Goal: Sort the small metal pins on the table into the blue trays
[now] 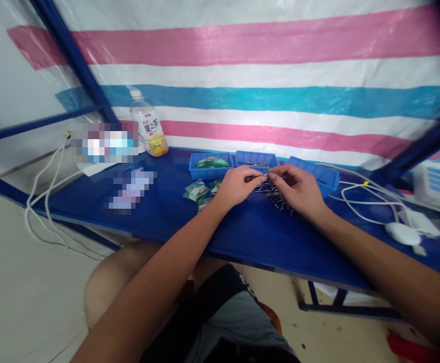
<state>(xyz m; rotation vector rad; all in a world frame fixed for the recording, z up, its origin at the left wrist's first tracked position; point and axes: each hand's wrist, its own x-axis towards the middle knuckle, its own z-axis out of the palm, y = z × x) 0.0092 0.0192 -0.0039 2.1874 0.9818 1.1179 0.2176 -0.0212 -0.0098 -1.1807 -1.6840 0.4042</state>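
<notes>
My left hand and my right hand meet fingertip to fingertip over the table. Both are closed in a pinch, around something too small to make out. Just below my right hand lies a loose pile of dark, slender metal pieces, partly hidden by its fingers. Behind my hands stands a blue bin with small metal pieces in it. To its left, another blue bin holds green packets. Small clear-and-green packets lie on the tabletop beside my left hand. A third blue bin stands behind my right hand.
On the blue table, a drink bottle stands at the back left near blurred items. White cables and a round white plug lie at right. A striped sheet hangs behind, between blue metal posts.
</notes>
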